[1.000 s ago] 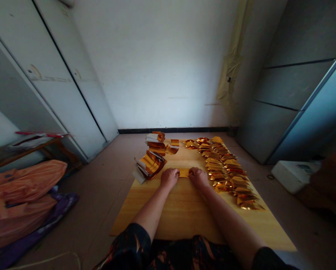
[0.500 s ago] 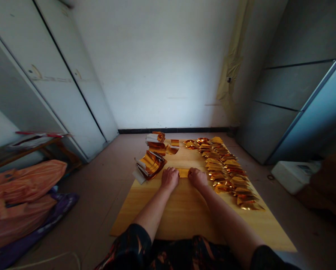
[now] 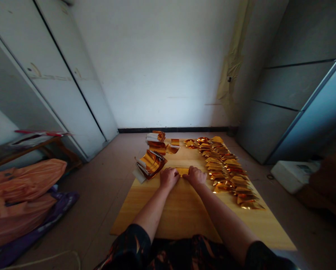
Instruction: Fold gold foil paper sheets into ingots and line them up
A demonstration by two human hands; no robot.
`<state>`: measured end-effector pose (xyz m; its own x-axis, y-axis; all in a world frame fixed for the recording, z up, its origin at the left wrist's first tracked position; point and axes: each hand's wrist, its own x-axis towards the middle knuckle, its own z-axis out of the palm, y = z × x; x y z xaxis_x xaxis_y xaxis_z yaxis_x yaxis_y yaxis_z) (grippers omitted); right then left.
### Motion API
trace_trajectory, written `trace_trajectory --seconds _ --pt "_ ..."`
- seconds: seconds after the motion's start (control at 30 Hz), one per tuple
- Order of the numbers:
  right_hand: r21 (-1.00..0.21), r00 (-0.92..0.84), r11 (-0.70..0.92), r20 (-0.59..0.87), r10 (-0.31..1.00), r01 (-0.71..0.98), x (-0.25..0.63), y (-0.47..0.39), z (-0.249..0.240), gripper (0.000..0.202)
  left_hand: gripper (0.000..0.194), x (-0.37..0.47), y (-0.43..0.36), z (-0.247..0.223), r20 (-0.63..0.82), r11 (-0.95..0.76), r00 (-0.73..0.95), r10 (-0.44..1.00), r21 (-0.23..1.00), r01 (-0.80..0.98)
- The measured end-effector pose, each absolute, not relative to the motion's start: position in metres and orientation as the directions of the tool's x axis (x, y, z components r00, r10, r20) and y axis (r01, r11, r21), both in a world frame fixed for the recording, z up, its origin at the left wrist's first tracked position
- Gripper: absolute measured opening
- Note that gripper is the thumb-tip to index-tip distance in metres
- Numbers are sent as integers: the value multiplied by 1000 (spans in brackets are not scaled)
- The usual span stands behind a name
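Note:
A small sheet of gold foil paper (image 3: 184,171) lies on the wooden board (image 3: 181,213) between my two hands. My left hand (image 3: 169,177) is closed on its left end, the fingers curled in. At its right end my right hand (image 3: 195,176) pinches the paper, thumb pointing inward. To the left of my left hand rests a curved stack of gold foil sheets (image 3: 151,163) with pale backing. Right of my right hand, long rows of folded gold foil pieces (image 3: 215,165) run along the board's right side.
More loose foil sheets (image 3: 156,146) sit at the board's far left. Left on the floor lie orange plastic bags (image 3: 24,195). A tall cabinet (image 3: 52,82) stands at the left, a grey fridge-like unit (image 3: 285,101) and a white box (image 3: 290,175) at the right.
Both hands have come slightly closer together, so less of the foil paper shows between them. My right thumb now extends inward over it.

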<state>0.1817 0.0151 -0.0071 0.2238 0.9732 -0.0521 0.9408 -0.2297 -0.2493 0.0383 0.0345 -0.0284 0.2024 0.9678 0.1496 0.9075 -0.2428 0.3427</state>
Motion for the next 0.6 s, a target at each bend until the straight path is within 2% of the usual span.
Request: trace_trajectory --seconds 0.2,0.6 --pt "-315 207 -234 -117 971 920 195 21 -11 21 12 34 36 -29 126 -215 181 975 351 911" --pt "-357 124 -142 -74 990 923 207 20 -17 23 27 22 37 -33 107 -263 240 965 367 892"
